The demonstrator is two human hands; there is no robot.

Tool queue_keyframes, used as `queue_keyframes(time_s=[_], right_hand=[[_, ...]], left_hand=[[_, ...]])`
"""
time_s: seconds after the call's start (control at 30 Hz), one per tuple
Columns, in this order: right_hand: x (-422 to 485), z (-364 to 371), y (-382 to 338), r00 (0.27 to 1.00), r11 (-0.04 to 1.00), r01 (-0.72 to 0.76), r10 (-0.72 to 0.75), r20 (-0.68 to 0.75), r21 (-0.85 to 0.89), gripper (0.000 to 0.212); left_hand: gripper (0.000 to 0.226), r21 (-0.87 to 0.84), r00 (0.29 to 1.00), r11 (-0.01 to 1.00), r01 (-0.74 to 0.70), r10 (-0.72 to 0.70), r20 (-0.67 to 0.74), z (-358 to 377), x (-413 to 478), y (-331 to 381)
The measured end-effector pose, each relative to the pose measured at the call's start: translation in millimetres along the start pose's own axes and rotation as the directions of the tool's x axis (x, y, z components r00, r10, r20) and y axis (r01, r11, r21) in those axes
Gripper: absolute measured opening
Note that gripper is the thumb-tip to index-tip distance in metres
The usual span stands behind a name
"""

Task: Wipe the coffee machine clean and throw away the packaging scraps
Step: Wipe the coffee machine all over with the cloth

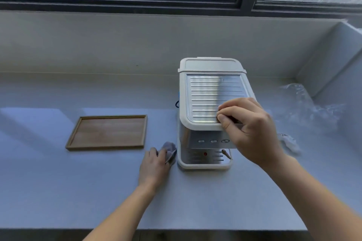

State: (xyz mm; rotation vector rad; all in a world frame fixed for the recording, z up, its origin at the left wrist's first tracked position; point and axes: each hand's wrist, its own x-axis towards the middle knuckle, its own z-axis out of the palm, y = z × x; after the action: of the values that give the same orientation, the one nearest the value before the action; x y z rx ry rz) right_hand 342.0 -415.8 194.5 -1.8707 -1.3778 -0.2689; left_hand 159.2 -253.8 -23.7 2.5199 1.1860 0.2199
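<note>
Grey cloth (170, 150) gripped in the left hand (154, 165), the right hand (249, 126) pinches a likely film scrap (234, 120) atop the coffee machine (205, 97), which next needs peeling clear.

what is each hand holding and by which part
The left hand grips a bunched grey cloth by its near end. The right hand pinches at the top front edge of the coffee machine; what it holds, if anything, cannot be told.
</note>
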Motion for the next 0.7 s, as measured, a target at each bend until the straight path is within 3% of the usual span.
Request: queue_keyframes(time_s=[0.07, 0.1, 0.13, 0.2, 0.23, 0.37, 0.47, 0.53, 0.57, 0.63, 0.7], right_hand=[[-1, 2, 0, 1.000, 1.000, -0.011, 0.010, -0.014, -0.009, 0.009], [-1, 1, 1, 1.000, 1.000, -0.009, 0.009, -0.021, -0.006, 0.009], [-2, 1, 1, 1.000, 1.000, -0.003, 0.003, -0.025, -0.004, 0.009], [-4, 1, 1, 1.000, 1.000, 0.010, -0.011, -0.027, -0.004, 0.009], [-4, 1, 1, 0.999, 1.000, 0.014, -0.014, -0.031, -0.005, 0.008], [-9, 0, 1, 0.991, 0.996, 0.076, -0.071, -0.115, 0.043, 0.009], [-37, 3, -4, 0.944, 0.959, 0.271, -0.249, -0.215, 0.084, 0.007], [-71, 19, -10, 0.946, 0.940, 0.302, -0.275, -0.174, 0.157, 0.004], [-88, 30, -12, 0.972, 0.951, 0.231, -0.214, -0.102, 0.205, 0.005], [-114, 52, -13, 0.985, 0.966, -0.116, 0.083, 0.151, 0.231, 0.014], [-131, 70, -7, 0.852, 0.886, -0.444, 0.370, 0.369, 0.136, 0.038]], left_hand=[[0.016, -0.273, 0.988, 0.950, 0.152, -0.135, 0.079, -3, -8, 2], [0.007, -0.483, 0.962, 0.832, 0.272, -0.233, 0.140, -7, -10, 3], [0.005, -0.667, 0.918, 0.636, 0.387, -0.332, 0.217, -12, -12, 6], [0.008, -0.832, 0.836, 0.292, 0.471, -0.449, 0.315, -23, -15, 12], [0.009, -0.859, 0.826, 0.213, 0.466, -0.453, 0.336, -29, -16, 16], [0.010, -0.894, 0.849, 0.102, 0.437, -0.374, 0.372, -48, -14, 47], [0.012, -0.882, 0.819, -0.017, 0.471, -0.363, 0.444, -50, -23, 69], [0.013, -0.857, 0.797, -0.071, 0.510, -0.336, 0.502, -48, -34, 84], [0.014, -0.839, 0.784, -0.098, 0.535, -0.313, 0.536, -49, -40, 91], [0.021, -0.793, 0.759, -0.142, 0.593, -0.232, 0.609, -51, -53, 103], [0.032, -0.753, 0.744, -0.180, 0.632, -0.129, 0.655, -53, -68, 111]])
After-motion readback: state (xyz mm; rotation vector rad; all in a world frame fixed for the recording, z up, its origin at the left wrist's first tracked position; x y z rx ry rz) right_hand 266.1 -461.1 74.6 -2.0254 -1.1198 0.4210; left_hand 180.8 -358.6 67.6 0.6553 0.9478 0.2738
